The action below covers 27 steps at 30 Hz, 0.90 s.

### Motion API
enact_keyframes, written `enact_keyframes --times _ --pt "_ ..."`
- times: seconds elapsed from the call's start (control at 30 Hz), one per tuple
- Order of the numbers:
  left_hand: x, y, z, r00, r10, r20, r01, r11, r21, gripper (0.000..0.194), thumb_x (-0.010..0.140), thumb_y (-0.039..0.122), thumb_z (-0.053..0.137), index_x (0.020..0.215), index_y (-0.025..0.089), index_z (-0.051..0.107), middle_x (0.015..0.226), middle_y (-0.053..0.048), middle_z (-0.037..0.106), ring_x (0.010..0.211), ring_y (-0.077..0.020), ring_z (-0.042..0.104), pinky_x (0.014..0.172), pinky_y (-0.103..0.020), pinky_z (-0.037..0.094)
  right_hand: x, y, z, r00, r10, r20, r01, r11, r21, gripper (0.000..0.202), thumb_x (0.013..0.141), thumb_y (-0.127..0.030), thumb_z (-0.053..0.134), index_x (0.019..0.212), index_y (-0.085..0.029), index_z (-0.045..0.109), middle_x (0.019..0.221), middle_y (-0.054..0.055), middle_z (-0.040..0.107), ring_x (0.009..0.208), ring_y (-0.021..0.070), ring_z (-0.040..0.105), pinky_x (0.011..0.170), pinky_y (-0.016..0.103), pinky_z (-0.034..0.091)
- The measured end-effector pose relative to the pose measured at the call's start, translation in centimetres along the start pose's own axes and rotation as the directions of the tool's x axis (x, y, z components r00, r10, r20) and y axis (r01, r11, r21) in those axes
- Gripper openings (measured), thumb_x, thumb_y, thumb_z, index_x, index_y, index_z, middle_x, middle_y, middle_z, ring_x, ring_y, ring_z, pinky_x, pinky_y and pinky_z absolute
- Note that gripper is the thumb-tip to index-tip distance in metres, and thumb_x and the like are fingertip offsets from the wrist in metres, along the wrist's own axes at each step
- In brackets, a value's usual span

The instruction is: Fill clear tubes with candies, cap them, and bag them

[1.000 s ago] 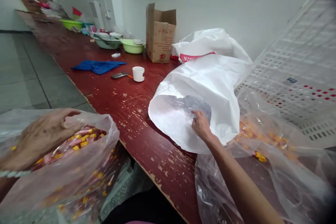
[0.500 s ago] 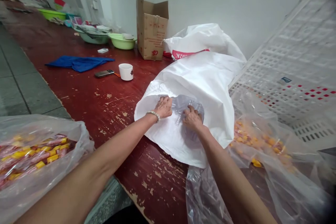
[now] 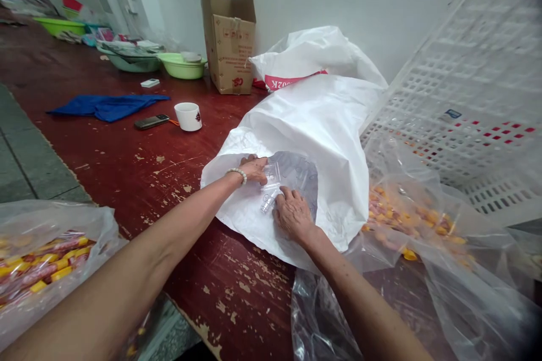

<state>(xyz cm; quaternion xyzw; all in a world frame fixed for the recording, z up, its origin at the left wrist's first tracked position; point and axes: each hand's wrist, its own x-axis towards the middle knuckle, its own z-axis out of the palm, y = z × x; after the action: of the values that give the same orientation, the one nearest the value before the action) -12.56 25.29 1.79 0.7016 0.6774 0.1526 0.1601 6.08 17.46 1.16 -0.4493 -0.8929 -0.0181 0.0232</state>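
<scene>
Loosely curled, left hand [image 3: 254,170] and right hand [image 3: 295,216] meet clear plastic tubes [image 3: 270,202] in a white sack [image 3: 330,118] near a red worktop [image 3: 237,293] edge. Grip unclear; light touch advised.

A workshop, it seems: a long, paint-chipped bench [image 3: 237,299] carries a large white sack [image 3: 313,113] and carton [image 3: 234,56], with bagged yellow-capped tubes [image 3: 55,266] beside it.

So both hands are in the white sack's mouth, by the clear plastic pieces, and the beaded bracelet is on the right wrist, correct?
Not quite: the head view shows the beaded bracelet on the left wrist. The left hand and right hand are indeed in the mouth of the white sack, by the clear plastic pieces.
</scene>
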Motion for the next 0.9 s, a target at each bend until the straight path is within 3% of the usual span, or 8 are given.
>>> enact_keyframes --times 0.13,0.23,0.33,0.43,0.53,0.67,0.73,0.9 --pt "-3.4 -0.8 -0.2 0.995 0.069 -0.075 -0.076 0.993 -0.096 0.056 0.053 0.022 0.071 0.106 0.020 0.056 0.082 -0.003 0.060 0.096 -0.0282 0.052 0.092 -0.041 0.036 -0.6 0.2 0.1 0.995 0.057 -0.083 -0.038 0.976 0.214 0.024 0.084 -0.026 0.054 0.103 -0.014 0.063 0.135 0.013 0.048 0.112 0.0280 0.050 0.094 0.042 0.040" --pt "-6.0 -1.1 -0.2 0.982 0.071 -0.176 -0.102 0.979 -0.175 0.054 0.061 0.022 0.068 0.112 0.018 0.054 0.097 -0.006 0.061 0.097 -0.0235 0.055 0.092 -0.036 0.040 -0.5 0.2 0.1 0.964 0.146 -0.223 -0.048 0.918 0.394 0.024 0.083 -0.021 0.054 0.104 -0.012 0.062 0.116 0.015 0.059 0.108 0.0256 0.053 0.096 0.040 0.040" --pt "-8.3 -1.0 0.1 0.960 0.075 -0.271 -0.168 0.926 -0.339 0.050 0.066 0.017 0.064 0.114 0.014 0.053 0.103 -0.007 0.061 0.097 -0.0189 0.057 0.088 -0.029 0.043 -0.5 -0.7 -0.2 0.940 0.200 -0.276 -0.008 0.823 0.567 0.037 0.082 -0.021 0.052 0.118 -0.011 0.053 0.094 0.010 0.065 0.089 0.0220 0.060 0.084 0.037 0.046" --pt "-10.3 -0.7 0.9 0.945 0.028 -0.326 -0.240 0.739 -0.630 0.042 0.063 0.016 0.067 0.104 0.012 0.057 0.105 -0.008 0.062 0.097 -0.0184 0.057 0.089 -0.028 0.044 -0.8 -2.3 -0.5 0.938 0.214 -0.274 0.032 0.731 0.681 0.049 0.084 -0.022 0.048 0.131 -0.013 0.038 0.094 0.008 0.067 0.078 0.0194 0.062 0.075 0.035 0.047" --pt "-12.0 -0.3 1.9 0.950 -0.066 -0.306 -0.234 0.500 -0.834 0.040 0.060 0.016 0.072 0.097 0.012 0.058 0.101 -0.007 0.062 0.094 -0.0172 0.058 0.087 -0.028 0.044 -1.1 -3.9 -0.2 0.943 0.197 -0.267 0.061 0.689 0.723 0.038 0.084 -0.022 0.045 0.121 -0.016 0.044 0.098 0.009 0.067 0.081 0.0193 0.063 0.075 0.035 0.047" --pt "-13.6 -0.4 3.1 0.967 -0.067 -0.246 -0.228 0.208 -0.951 0.045 0.058 0.018 0.079 0.096 0.014 0.056 0.089 -0.003 0.063 0.081 -0.0136 0.058 0.077 -0.025 0.046 -1.2 -5.4 0.8 0.931 0.167 -0.325 0.135 0.667 0.732 0.025 0.083 -0.023 0.046 0.107 -0.017 0.051 0.104 0.011 0.061 0.092 0.0204 0.058 0.077 0.036 0.048" --pt "-14.2 -0.6 3.4 0.967 -0.073 -0.246 -0.231 0.172 -0.958 0.047 0.056 0.019 0.082 0.096 0.015 0.057 0.086 -0.001 0.063 0.077 -0.0122 0.058 0.074 -0.024 0.045 -1.3 -5.8 1.3 0.922 0.166 -0.350 0.162 0.656 0.737 0.023 0.083 -0.023 0.046 0.104 -0.017 0.053 0.102 0.010 0.059 0.091 0.0198 0.056 0.076 0.035 0.048" --pt "-14.9 -1.1 3.3 0.964 -0.083 -0.253 -0.233 0.196 -0.952 0.048 0.055 0.019 0.084 0.094 0.015 0.057 0.082 -0.001 0.063 0.072 -0.0117 0.059 0.071 -0.024 0.046 -1.7 -5.9 1.4 0.928 0.161 -0.336 0.144 0.677 0.722 0.018 0.081 -0.023 0.048 0.096 -0.018 0.054 0.088 0.006 0.056 0.082 0.0176 0.054 0.072 0.033 0.047"
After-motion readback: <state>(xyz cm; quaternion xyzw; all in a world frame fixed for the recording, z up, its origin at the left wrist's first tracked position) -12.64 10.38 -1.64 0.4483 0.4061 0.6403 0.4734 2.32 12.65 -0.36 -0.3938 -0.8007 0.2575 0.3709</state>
